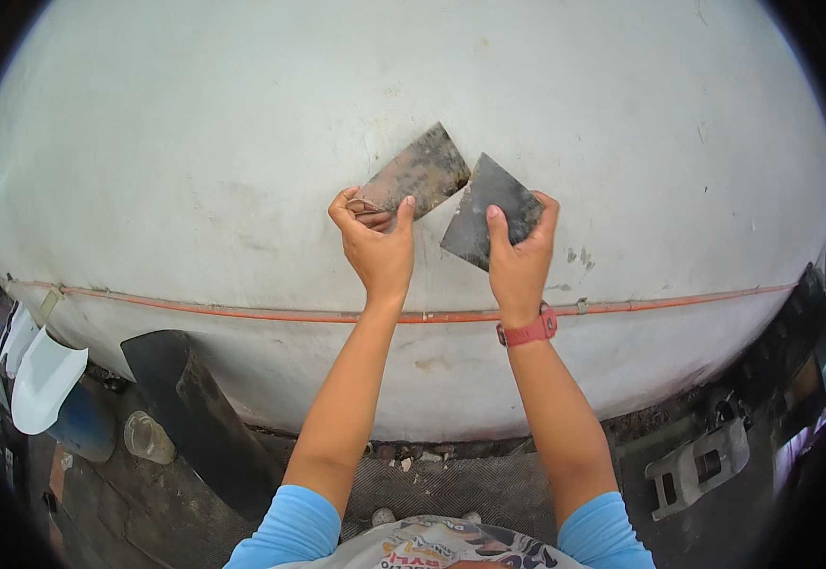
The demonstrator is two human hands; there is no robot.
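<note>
My left hand (pixel 381 248) grips a flat rectangular plate (pixel 419 171), brownish-grey and blotched with dark stains, its thumb on the face and its fingers curled behind the lower left end. A thinner dark grey flat rectangular piece (pixel 474 213), worn along one side, is pinched in my right hand (pixel 521 261), with the thumb pressed on its face. The two pieces are held up tilted in front of a white wall (pixel 242 123), their near corners close together; I cannot tell whether they touch. A red band (pixel 534 330) circles my right wrist.
An orange pipe (pixel 223 311) runs across the wall below my hands. Lower left stand a curved black panel (pixel 199 417), a clear plastic container (pixel 147 438), a blue drum (pixel 84 427) and a white molded part (pixel 45 384). A grey slotted part (pixel 702 467) lies lower right.
</note>
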